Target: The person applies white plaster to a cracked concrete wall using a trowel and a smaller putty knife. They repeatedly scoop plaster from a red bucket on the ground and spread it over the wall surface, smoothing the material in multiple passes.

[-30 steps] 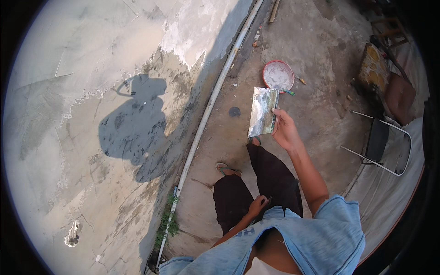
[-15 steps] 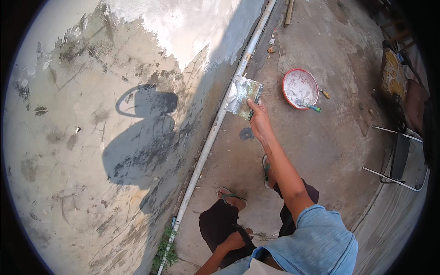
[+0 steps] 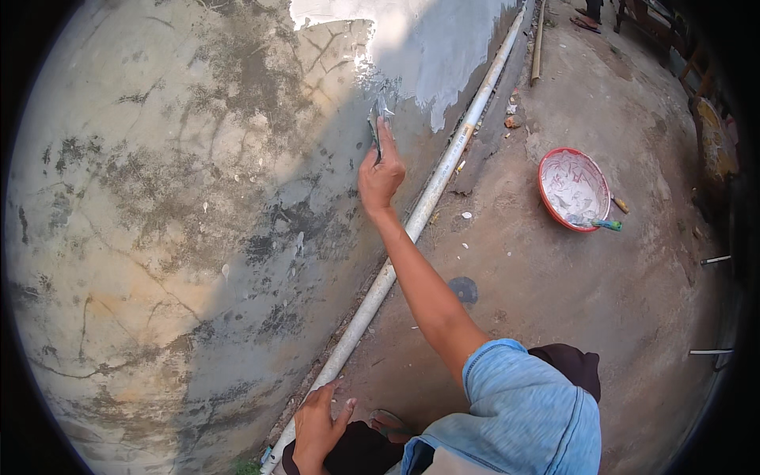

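Note:
My right hand (image 3: 380, 174) grips a flat, putty-smeared metal trowel (image 3: 376, 119), held nearly edge-on at the cracked, stained wall (image 3: 182, 158), just below a patch of fresh white coating (image 3: 435, 55). My left hand (image 3: 321, 423) is low in the picture beside a long white pipe (image 3: 372, 301) along the wall's foot, fingers apart and holding nothing; whether it touches anything I cannot tell. A red-rimmed basin (image 3: 574, 182) of white paste stands on the concrete to the right, with a green-handled tool (image 3: 606, 224) in it and a yellow-handled tool (image 3: 620, 203) beside it.
Another person's feet (image 3: 586, 22) show at the top right. A thin pole (image 3: 537, 43) lies beside the pipe, near small debris (image 3: 512, 120). Worn furniture (image 3: 712, 134) and metal tubes (image 3: 708, 351) line the right edge.
My right arm has swung up and left, bringing the trowel to the wall, now turned edge-on. My left hand has moved leftward from my leg and opened. The view has shifted.

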Demonstrator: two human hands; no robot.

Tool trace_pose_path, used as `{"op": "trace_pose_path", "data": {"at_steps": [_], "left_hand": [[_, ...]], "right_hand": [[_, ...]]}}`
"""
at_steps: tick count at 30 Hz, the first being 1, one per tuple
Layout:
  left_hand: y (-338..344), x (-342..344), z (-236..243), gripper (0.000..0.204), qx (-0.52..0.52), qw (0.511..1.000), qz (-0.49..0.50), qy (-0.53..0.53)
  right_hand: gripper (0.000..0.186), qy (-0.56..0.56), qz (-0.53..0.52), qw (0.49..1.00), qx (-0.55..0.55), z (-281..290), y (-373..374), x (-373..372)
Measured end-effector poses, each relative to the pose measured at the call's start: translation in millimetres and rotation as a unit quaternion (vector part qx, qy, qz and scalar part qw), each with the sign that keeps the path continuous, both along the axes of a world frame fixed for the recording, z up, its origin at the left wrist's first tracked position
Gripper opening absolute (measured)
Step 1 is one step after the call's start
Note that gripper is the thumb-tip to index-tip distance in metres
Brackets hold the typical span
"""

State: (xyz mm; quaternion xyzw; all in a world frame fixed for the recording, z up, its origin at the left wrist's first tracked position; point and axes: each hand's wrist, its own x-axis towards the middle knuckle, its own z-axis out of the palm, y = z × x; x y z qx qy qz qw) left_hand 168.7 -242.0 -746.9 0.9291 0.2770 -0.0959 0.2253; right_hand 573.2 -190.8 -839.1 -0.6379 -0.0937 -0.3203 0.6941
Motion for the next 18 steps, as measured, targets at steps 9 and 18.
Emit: {"op": "trace_pose_path", "data": {"at_steps": [9, 18], "left_hand": [[-22.6, 11.1, -18.1, 0.041, -0.003, 0.996, -0.083, 0.028], [-28.1, -8.4, -10.8, 0.041, 0.040, 0.999, -0.009, 0.030]], "right_hand": [[0.037, 0.014, 0.285, 0.958, 0.000, 7.8, -74.1, -98.5], [0.041, 0.138, 0.528, 0.774, 0.321, -24.0, -108.5, 88.0]]}}
